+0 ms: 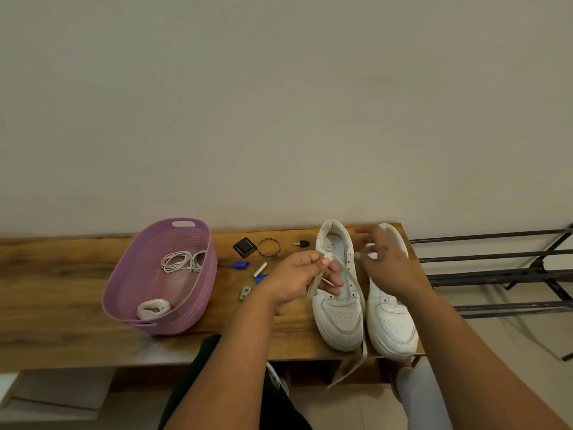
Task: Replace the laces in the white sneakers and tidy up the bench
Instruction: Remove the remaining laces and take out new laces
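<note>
a: why are the two white sneakers side by side at the right end of the desk (62, 274), toes toward the person?

b: i'd guess so the eyelets face up within easy reach. the left sneaker (339, 293) is the one being worked on. the left hand (297, 279) has its fingers (328, 259) pinched round the flat old lace (350, 274), lifted clear of the shoe, which probably keeps it taut as it slides out of the holes. the rest of that lace runs down over the toe and hangs off the front edge of the desk.

a: and the right hand (387, 265)?

b: it hovers over the right sneaker (392, 324). it's blurred; something pale sits by the fingertips, perhaps the other lace end, but i cannot tell whether the fingers are closed on it.

a: the new laces?

b: likely the coiled white cords (183, 261) in the purple basket (124, 293) at the left, with a rolled white bundle (153, 308) nearer the front. parked there, they stay out of the way.

a: what's left to tidy?

b: small clutter between basket and shoes: a black square piece (245, 247), a twisted ring (269, 247), a key (301, 243), a blue cap (241, 265), a silver tube (259, 269) and a metal tag (245, 292).

a: the room?

b: a wood-grain desk against a plain beige wall, with a black metal rack (496, 274) on the right.
</note>
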